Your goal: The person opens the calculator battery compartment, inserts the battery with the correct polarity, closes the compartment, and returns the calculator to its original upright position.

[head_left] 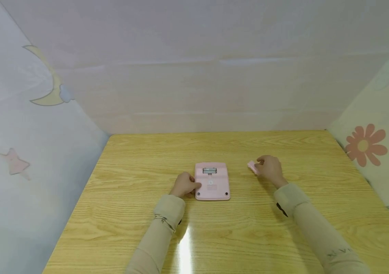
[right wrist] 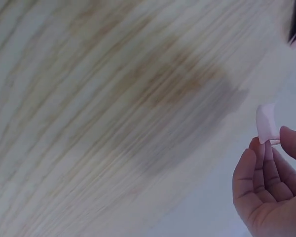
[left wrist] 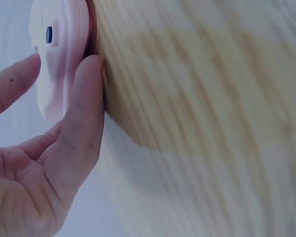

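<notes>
A pink calculator (head_left: 211, 192) lies face down on the wooden table, its battery compartment (head_left: 209, 171) uncovered with two batteries in it. My left hand (head_left: 184, 184) grips its left edge, thumb on the upturned back and fingers along the side. In the left wrist view the calculator's edge (left wrist: 59, 94) sits between the thumb and fingers of that hand (left wrist: 64, 153). Off to the right, my right hand (head_left: 270, 169) pinches a small pink battery cover (head_left: 253, 167) above the table. The right wrist view shows this cover (right wrist: 266, 123) at the fingertips, the other fingers curled below.
The wooden table (head_left: 129, 171) reaches back to a pale cloth wall (head_left: 215, 91). Printed cloth walls stand at left and right, with a moon (head_left: 54, 91) on one and flowers (head_left: 365, 144) on the other. A light reflection shines near the table's front.
</notes>
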Available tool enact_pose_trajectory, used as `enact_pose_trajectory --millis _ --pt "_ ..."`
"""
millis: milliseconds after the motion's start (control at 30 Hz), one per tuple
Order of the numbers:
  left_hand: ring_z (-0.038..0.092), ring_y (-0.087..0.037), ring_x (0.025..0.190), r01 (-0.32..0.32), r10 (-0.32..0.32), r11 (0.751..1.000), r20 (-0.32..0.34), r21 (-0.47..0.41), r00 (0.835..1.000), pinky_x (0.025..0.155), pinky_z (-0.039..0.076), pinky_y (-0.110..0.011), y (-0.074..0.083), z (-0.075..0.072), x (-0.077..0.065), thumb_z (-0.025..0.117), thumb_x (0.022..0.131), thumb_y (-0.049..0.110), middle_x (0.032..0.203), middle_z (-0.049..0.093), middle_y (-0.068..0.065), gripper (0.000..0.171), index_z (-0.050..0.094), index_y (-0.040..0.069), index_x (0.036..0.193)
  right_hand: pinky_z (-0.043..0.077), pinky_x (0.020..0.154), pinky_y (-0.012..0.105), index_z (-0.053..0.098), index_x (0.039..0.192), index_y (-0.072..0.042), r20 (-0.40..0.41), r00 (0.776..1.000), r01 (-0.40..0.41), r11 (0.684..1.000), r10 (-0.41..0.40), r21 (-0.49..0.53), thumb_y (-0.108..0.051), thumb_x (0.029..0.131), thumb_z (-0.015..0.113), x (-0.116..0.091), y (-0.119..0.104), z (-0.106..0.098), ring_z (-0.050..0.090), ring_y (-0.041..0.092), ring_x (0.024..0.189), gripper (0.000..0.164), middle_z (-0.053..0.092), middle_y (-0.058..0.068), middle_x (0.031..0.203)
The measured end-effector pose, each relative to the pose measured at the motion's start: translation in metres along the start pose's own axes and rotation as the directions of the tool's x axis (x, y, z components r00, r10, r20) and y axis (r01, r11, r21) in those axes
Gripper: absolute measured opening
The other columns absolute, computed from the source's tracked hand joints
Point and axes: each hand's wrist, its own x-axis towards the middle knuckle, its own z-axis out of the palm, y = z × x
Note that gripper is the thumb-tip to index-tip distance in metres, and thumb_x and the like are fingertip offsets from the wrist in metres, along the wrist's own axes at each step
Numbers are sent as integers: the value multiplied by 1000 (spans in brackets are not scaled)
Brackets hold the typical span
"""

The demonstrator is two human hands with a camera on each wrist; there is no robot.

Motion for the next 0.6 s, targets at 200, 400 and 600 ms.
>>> enact_pose_trajectory --millis 200,400,600 --pt "61 -21 53 16 -16 1000 -10 -24 1000 48 51 -30 2 2 -2 75 71 6 70 58 -12 23 55 -4 78 48 69 45 63 98 12 0 998 63 995 -63 83 -5 86 60 -6 -19 -3 59 36 82 21 62 25 92" --pt "58 -18 53 -1 2 1000 -48 23 999 47 49 -27 3 6 -4 76 71 5 70 55 -10 26 53 -2 79 48 69 45 65 95 9 -53 987 160 980 -154 117 -5 85 63 -7 -36 1 59 34 79 17 63 22 88" --pt "55 -16 51 -15 18 998 -59 63 998 45 48 -25 5 6 -6 77 71 6 69 53 -9 26 53 -2 79 48 63 40 68 91 4 -103 962 262 960 -252 98 -6 82 67 -4 -50 9 59 28 75 14 65 16 85"
